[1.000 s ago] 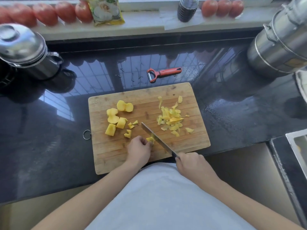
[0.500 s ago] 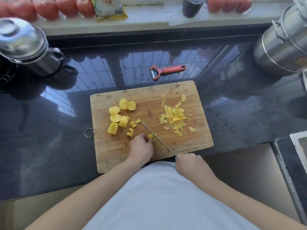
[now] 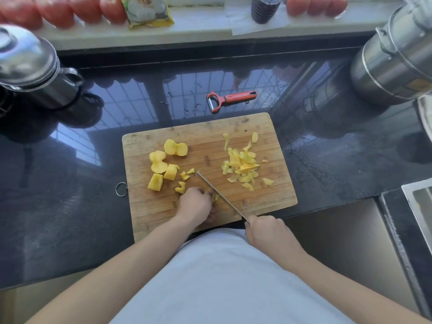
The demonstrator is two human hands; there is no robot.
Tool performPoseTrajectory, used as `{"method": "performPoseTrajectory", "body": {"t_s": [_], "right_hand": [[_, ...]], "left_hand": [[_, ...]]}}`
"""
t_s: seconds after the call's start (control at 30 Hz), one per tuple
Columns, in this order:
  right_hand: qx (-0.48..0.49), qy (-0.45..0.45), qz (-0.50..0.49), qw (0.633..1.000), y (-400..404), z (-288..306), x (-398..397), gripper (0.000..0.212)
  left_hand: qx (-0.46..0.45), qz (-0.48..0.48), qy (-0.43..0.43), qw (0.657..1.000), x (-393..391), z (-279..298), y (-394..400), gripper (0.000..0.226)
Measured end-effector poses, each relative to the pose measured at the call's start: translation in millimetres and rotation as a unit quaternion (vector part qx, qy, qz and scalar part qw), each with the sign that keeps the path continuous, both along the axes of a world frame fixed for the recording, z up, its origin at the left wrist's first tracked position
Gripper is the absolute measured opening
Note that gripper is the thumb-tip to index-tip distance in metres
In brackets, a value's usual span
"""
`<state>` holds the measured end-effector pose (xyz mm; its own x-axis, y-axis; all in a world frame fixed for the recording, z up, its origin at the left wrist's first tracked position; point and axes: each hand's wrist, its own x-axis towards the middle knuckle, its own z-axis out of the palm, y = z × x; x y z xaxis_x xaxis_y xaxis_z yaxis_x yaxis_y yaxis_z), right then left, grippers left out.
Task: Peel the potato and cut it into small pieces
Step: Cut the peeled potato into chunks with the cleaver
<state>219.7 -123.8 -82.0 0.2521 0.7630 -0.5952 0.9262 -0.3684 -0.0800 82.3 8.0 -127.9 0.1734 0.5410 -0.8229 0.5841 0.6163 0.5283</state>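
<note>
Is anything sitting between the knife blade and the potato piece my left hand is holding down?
Nothing visible. The knife blade sits right against the potato piece at the left hand fingertips, with only bare cutting board around. The right hand grips the handle.

One board (image 3: 268,146), one knife (image 3: 219,197), one peeler (image 3: 230,99).

Peeler (image 3: 230,99) (beyond board (image 3: 257,202)) obstructs.
</note>
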Motion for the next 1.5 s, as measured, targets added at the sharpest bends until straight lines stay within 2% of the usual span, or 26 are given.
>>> {"method": "performPoseTrajectory", "body": {"t_s": [0.07,0.17,0.27,0.43,0.6,0.7,0.8,1.07,1.17,1.27,1.4,1.5], "right_hand": [[-0.008,0.004,-0.003,1.000,1,-3,0,0.031],[-0.014,0.019,-0.004,1.000,10,-1,-6,0.021],[-0.016,0.047,-0.022,0.999,21,5,-11,0.015],[0.016,0.055,-0.025,0.998,26,1,-13,0.018],[0.053,0.062,-0.041,0.996,39,-4,-12,0.028],[0.066,0.104,-0.122,0.985,29,3,-1,0.036],[0.080,0.127,-0.173,0.973,19,7,13,0.041],[0.073,0.124,-0.145,0.979,11,7,22,0.042],[0.082,0.123,-0.131,0.980,11,10,19,0.042],[0.082,0.113,-0.105,0.985,12,13,15,0.038],[0.097,0.069,-0.043,0.992,13,15,17,0.035],[0.091,0.050,-0.007,0.995,12,15,20,0.032]], "left_hand": [[-0.001,-0.003,0.011,1.000,3,-1,0,0.021],[-0.024,0.025,0.021,0.999,8,-2,3,0.017],[-0.043,0.054,0.020,0.997,9,-3,5,0.025],[-0.015,0.034,0.028,0.999,8,-4,1,0.027],[0.053,-0.041,0.058,0.996,6,-2,-1,0.022],[0.156,-0.157,0.122,0.968,1,4,-4,0.024],[0.235,-0.207,0.124,0.942,-5,9,-11,0.025],[0.313,-0.274,0.112,0.902,0,8,-13,0.023],[0.291,-0.253,0.092,0.918,-7,3,-13,0.028],[0.251,-0.176,0.069,0.949,-11,-1,-15,0.031],[0.125,-0.017,0.024,0.992,-6,-2,-16,0.019],[0.069,0.023,-0.005,0.997,0,-7,-18,0.024]]}}
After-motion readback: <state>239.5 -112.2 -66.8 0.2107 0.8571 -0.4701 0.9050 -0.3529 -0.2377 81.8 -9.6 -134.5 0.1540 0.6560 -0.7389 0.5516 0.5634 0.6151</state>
